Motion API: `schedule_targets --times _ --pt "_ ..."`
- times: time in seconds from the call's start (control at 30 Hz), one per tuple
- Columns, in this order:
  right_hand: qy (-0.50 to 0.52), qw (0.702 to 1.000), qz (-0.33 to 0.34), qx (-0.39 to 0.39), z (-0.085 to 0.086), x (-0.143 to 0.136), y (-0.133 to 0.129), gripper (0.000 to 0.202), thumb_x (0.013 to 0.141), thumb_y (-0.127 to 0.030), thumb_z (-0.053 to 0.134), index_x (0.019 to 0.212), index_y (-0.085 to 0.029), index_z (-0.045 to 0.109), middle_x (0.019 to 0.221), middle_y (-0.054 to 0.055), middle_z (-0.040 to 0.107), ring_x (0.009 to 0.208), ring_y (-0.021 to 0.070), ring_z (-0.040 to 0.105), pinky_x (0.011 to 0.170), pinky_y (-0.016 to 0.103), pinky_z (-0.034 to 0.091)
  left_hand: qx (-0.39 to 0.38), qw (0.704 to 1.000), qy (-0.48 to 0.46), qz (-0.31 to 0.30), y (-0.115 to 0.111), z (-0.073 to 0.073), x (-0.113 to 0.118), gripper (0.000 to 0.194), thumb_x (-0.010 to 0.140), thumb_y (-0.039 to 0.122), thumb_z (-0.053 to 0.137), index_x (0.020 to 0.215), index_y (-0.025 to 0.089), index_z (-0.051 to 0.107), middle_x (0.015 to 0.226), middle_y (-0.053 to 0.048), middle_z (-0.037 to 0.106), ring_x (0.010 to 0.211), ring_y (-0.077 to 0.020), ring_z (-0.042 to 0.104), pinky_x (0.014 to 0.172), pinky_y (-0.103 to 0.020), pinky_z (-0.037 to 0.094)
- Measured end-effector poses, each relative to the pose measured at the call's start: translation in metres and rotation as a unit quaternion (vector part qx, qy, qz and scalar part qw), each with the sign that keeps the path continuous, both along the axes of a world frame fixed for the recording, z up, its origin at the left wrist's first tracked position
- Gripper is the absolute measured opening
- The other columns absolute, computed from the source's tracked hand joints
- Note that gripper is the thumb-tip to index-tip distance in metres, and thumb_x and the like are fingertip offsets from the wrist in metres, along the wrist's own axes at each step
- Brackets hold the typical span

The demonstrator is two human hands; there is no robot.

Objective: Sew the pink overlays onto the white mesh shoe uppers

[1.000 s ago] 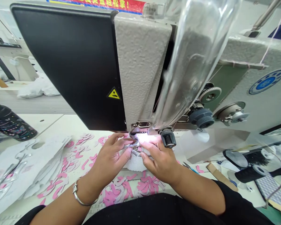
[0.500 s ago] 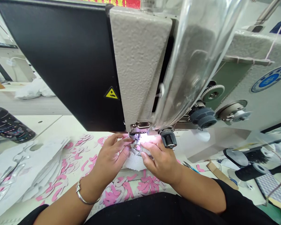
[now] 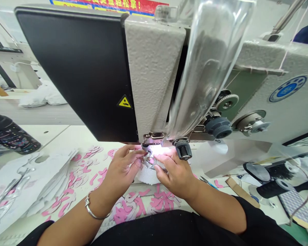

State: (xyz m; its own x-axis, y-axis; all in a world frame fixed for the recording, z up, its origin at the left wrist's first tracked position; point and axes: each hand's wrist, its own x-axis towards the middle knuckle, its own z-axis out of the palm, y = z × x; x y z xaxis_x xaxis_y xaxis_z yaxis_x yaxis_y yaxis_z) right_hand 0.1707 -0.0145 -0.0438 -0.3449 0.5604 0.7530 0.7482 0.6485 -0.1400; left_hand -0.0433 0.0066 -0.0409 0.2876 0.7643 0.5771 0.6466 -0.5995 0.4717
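Under the head of a sewing machine point(image 3: 155, 82) lies a white mesh fabric piece point(image 3: 147, 175) with a shiny silver patch on it and a bit of pink showing. My left hand point(image 3: 124, 165) presses its left edge, thumb and fingertips close together beside the presser foot point(image 3: 146, 148). From the right, my right hand point(image 3: 173, 172) holds the same piece, forefinger reaching toward the lit needle area and thumb bent on the mesh. Fingers and machine parts hide the needle point and some of the fabric.
Many pink cut pieces point(image 3: 161, 201) lie loose around the work. Stacked white sheets point(image 3: 23, 184) with silver shapes are at left, near a black patterned bottle point(image 3: 14, 133). At right are blue-handled snips point(image 3: 207, 182), a brown strip point(image 3: 242, 192) and a black thread spool point(image 3: 274, 188).
The camera view has tilted up slightly, so more of the red banner shows and the machine head sits lower. Both hands stay almost in place on the fabric piece.
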Motion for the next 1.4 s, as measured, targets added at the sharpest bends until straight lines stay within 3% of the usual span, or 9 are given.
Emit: schedule_targets --times 0.3,0.47,0.6,0.63,0.77,0.83,0.93,1.1,1.4 --pt "0.003 0.999 0.016 -0.04 0.01 0.006 0.002 0.028 0.093 -0.028 0.053 0.114 -0.02 0.07 0.104 0.011 0.063 0.1 0.0249 0.058 0.093 0.045 0.052 0.116 0.99 0.076 0.018 -0.02 0.012 -0.002 0.025 0.089 0.018 0.057 0.112 0.023 0.068 0.104 -0.008 0.058 0.099 -0.023 0.058 0.091 -0.042 0.049" --pt "0.01 0.995 0.039 -0.091 0.017 0.008 0.004 0.033 0.095 -0.027 0.048 0.121 -0.02 0.067 0.105 0.011 0.064 0.103 0.0242 0.057 0.095 0.045 0.049 0.032 0.984 0.169 0.042 -0.023 0.02 0.002 0.026 0.092 0.035 0.054 0.111 0.024 0.067 0.106 -0.01 0.056 0.1 -0.027 0.053 0.094 -0.05 0.043" --pt "-0.008 0.984 0.08 -0.157 0.023 0.025 0.017 0.033 0.098 -0.032 0.045 0.124 -0.026 0.064 0.11 0.006 0.065 0.107 0.0217 0.058 0.097 0.041 0.047 -0.045 0.985 0.164 0.022 -0.025 0.034 0.007 0.022 0.09 0.042 0.054 0.089 0.022 0.066 0.101 -0.008 0.057 0.1 -0.0282 0.052 0.091 -0.049 0.043" --pt "-0.01 0.982 0.062 -0.18 0.024 0.033 0.021 0.034 0.098 -0.037 0.045 0.125 -0.026 0.063 0.113 0.005 0.065 0.11 0.0224 0.057 0.097 0.04 0.046 -0.06 0.984 0.164 0.025 -0.026 0.037 0.008 0.024 0.09 0.042 0.054 0.083 0.022 0.064 0.097 -0.008 0.058 0.098 -0.028 0.053 0.089 -0.049 0.043" --pt "0.019 0.935 -0.193 -0.296 0.019 0.076 0.035 0.041 0.103 -0.042 0.027 0.128 -0.026 0.056 0.123 0.006 0.062 0.113 0.022 0.057 0.089 0.034 0.047 -0.107 0.979 0.159 0.063 -0.027 0.043 0.009 0.029 0.089 0.044 0.053 0.072 0.022 0.06 0.082 -0.006 0.06 0.081 -0.0249 0.056 0.071 -0.04 0.045" --pt "-0.002 0.908 -0.239 -0.343 0.009 0.094 0.04 0.039 0.102 -0.039 0.03 0.115 -0.022 0.062 0.113 0.008 0.065 0.101 0.0215 0.061 0.083 0.033 0.047 -0.13 0.977 0.155 0.071 -0.027 0.043 0.01 0.031 0.088 0.045 0.053 0.069 0.022 0.059 0.078 -0.005 0.061 0.073 -0.0229 0.056 0.06 -0.035 0.042" --pt "-0.06 0.867 -0.261 -0.421 -0.012 0.108 0.049 0.024 0.096 -0.037 0.052 0.098 -0.019 0.066 0.1 0.006 0.068 0.088 0.0189 0.063 0.08 0.034 0.051 -0.138 0.975 0.156 0.082 -0.029 0.044 0.013 0.032 0.087 0.045 0.054 0.066 0.022 0.059 0.075 -0.004 0.063 0.068 -0.0216 0.057 0.054 -0.032 0.038" --pt "-0.129 0.811 -0.284 -0.495 -0.039 0.108 0.058 0.033 0.095 -0.037 0.059 0.12 -0.017 0.058 0.12 0.008 0.061 0.102 0.0205 0.063 0.087 0.042 0.055 -0.193 0.968 0.135 0.089 -0.032 0.047 0.016 0.032 0.087 0.048 0.053 0.069 0.023 0.056 0.065 -0.001 0.063 0.057 -0.019 0.055 0.05 -0.029 0.035" --pt "-0.144 0.801 -0.274 -0.513 -0.048 0.111 0.061 0.034 0.095 -0.037 0.059 0.122 -0.017 0.058 0.123 0.009 0.06 0.104 0.0215 0.062 0.088 0.043 0.055 -0.379 0.922 -0.068 0.05 -0.035 0.045 0.018 0.033 0.082 0.056 0.059 0.083 0.023 0.062 0.063 0.003 0.058 0.053 -0.0135 0.048 0.049 -0.025 0.033"
